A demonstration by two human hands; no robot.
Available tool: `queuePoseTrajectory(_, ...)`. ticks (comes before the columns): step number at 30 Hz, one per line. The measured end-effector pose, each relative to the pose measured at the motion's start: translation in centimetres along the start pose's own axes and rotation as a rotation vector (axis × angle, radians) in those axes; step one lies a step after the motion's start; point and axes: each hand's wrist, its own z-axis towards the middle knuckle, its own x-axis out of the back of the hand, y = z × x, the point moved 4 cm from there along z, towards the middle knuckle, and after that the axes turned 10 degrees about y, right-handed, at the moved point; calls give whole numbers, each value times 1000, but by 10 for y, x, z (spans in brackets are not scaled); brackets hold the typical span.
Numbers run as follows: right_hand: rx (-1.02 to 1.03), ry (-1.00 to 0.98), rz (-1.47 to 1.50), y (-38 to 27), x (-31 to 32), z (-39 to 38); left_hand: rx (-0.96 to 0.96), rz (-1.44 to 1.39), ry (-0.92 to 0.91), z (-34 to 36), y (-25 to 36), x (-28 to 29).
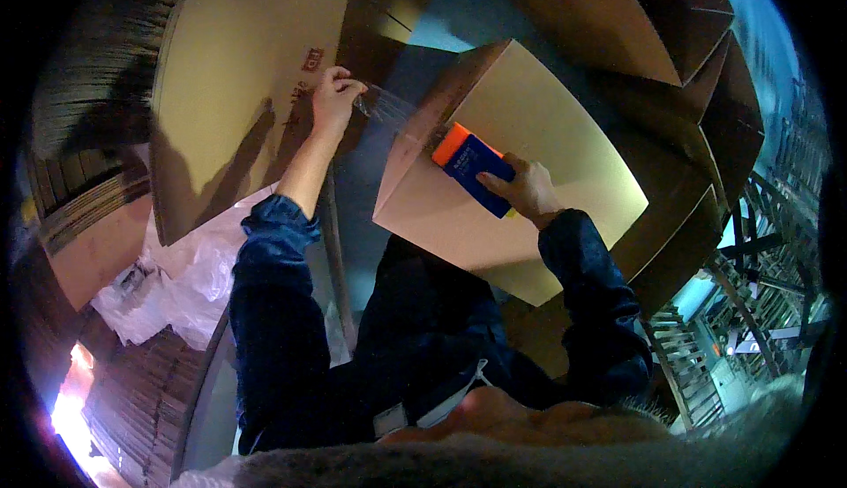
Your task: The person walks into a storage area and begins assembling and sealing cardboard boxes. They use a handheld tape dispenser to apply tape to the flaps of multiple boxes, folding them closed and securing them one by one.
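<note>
A cardboard box (573, 166) sits in front of me, tilted in view. On its face my right hand (520, 183) grips a blue and orange tape dispenser (472, 157). A clear strip of tape (388, 108) stretches up and left from the dispenser to my left hand (340, 95), whose fingertips pinch its end. My left hand is beside a large flat cardboard sheet (229, 64) with red and dark printing.
Open brown cartons (653, 11) crowd the upper right. Stacked flattened cardboard (97, 223) and crumpled translucent plastic (168, 285) lie at the left. At the far right are stacked slatted items (759, 267), too small to identify.
</note>
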Motion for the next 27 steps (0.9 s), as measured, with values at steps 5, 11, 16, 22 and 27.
queuePoseTrajectory(5, -49, -28, -156, -6, -1, 6, 184, -96, -48, 0, -51, -41)
queuePoseTrajectory(11, -101, -9, -57, -3, 0, 2, 19, 214, -130, -19, -98, -69)
queuePoseTrajectory(16, -55, 11, -102, 3, -4, 6, 156, 514, -387, -37, -193, -122)
queuePoseTrajectory(22, -134, -12, -23, -3, 0, 3, -493, 1086, -124, -36, -220, -140)
queuePoseTrajectory(27, -89, 1, 24, -24, -1, 15, -71, 800, -318, -17, -154, -103)
